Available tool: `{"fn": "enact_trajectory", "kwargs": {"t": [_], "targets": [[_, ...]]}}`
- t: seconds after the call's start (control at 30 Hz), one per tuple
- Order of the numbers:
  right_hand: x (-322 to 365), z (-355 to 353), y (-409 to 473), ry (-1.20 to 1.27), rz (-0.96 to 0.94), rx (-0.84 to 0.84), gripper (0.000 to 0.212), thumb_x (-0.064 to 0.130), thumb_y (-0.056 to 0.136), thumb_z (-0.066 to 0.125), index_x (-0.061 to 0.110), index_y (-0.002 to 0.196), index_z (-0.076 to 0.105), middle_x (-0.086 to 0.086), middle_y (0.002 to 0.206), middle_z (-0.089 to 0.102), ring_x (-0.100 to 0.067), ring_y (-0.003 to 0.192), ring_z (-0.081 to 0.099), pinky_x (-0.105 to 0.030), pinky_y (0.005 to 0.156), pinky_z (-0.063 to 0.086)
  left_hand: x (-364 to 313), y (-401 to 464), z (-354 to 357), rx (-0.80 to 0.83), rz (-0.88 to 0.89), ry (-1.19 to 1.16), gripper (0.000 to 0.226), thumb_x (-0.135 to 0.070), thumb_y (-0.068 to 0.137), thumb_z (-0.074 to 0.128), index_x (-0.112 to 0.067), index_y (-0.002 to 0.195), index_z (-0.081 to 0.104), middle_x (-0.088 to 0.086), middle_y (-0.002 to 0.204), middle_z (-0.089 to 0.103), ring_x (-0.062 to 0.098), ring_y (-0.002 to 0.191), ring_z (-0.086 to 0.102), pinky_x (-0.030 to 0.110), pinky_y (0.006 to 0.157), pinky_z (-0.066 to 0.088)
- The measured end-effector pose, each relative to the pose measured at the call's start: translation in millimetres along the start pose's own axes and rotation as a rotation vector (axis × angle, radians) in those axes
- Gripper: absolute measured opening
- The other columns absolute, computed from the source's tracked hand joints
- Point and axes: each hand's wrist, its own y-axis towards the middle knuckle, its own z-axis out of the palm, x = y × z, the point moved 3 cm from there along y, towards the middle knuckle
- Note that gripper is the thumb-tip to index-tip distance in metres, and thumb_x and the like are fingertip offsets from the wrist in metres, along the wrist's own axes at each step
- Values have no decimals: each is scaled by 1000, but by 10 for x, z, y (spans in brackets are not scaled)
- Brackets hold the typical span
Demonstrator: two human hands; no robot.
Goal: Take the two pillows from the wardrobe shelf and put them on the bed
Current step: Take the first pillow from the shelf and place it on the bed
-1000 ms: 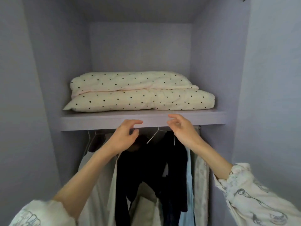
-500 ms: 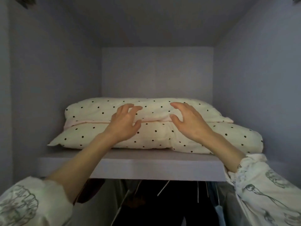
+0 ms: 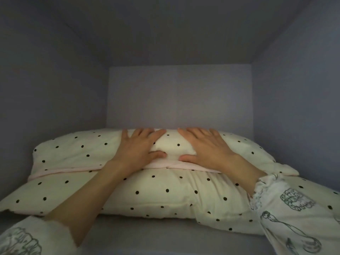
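Note:
Two cream pillows with black dots lie stacked on the wardrobe shelf (image 3: 165, 234). The top pillow (image 3: 73, 151) has a pale pink edge along its front and rests on the wider bottom pillow (image 3: 165, 196). My left hand (image 3: 136, 150) lies on the middle of the top pillow, fingers spread over its far side, thumb pressed into its front. My right hand (image 3: 206, 148) mirrors it just to the right, thumb also at the front. Both hands clasp the top pillow and bunch the fabric between them.
Grey wardrobe walls close in on the left (image 3: 46, 107), right (image 3: 303, 107) and back (image 3: 180, 96), with the ceiling of the compartment low overhead. A strip of bare shelf runs in front of the pillows.
Both hands have moved forward and come down on the top pillow, closing around its middle. The view has moved closer in and up; the hanging clothes below are out of view.

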Motion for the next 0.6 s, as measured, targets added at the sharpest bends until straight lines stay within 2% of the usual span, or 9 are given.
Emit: {"fn": "enact_trajectory", "kwargs": {"t": [0.1,0.2,0.27,0.33,0.43,0.5,0.53,0.6], "targets": [[10,15,151,-138,-16,-105,70,57,87,42,20,142,19,-3,136,42,-27,118,45,-43,91,38,25,71,-57,-104,30,6,65,-63,84,37,-36,142,26,-5,140,42,22,125,41,48,103,27],[49,29,243,-217,-15,-165,55,47,93,35,15,137,26,-7,123,50,-31,103,52,-41,80,40,102,48,-40,-30,106,-72,77,-66,79,44,-36,144,17,-5,142,36,21,126,37,48,105,25],[56,33,265,-213,2,-197,50,43,95,30,14,137,26,-8,122,50,-32,101,52,-41,81,39,159,43,-48,21,121,-87,91,-68,70,53,-38,144,10,-7,142,33,20,127,35,52,106,24],[46,39,246,-179,1,-228,52,45,95,29,17,138,26,-6,125,49,-30,104,51,-42,87,37,162,69,-41,1,116,-45,96,-63,67,62,-37,144,10,-6,139,35,21,124,39,52,103,28],[44,56,156,-90,-68,-174,72,63,83,33,25,142,21,-1,134,43,-24,120,41,-53,104,23,111,94,15,-71,84,66,84,-52,76,62,-33,143,15,-1,131,41,22,117,43,46,97,34],[31,61,120,-59,-76,-67,87,71,73,43,30,144,12,1,140,34,-23,132,28,-61,106,13,72,72,65,-95,67,116,74,-50,80,58,-32,141,21,0,127,43,23,115,42,44,95,34],[23,56,123,-63,-59,-27,89,68,72,50,33,143,10,2,140,32,-24,133,27,-61,105,16,55,54,82,-101,57,127,70,-46,81,58,-32,140,24,2,126,43,23,114,42,44,95,33],[48,35,156,-86,-24,-26,78,52,76,58,34,139,16,2,134,37,-25,123,39,-51,97,31,36,39,81,-110,36,125,66,-36,82,58,-31,140,27,4,125,43,25,113,41,44,93,32]]}}
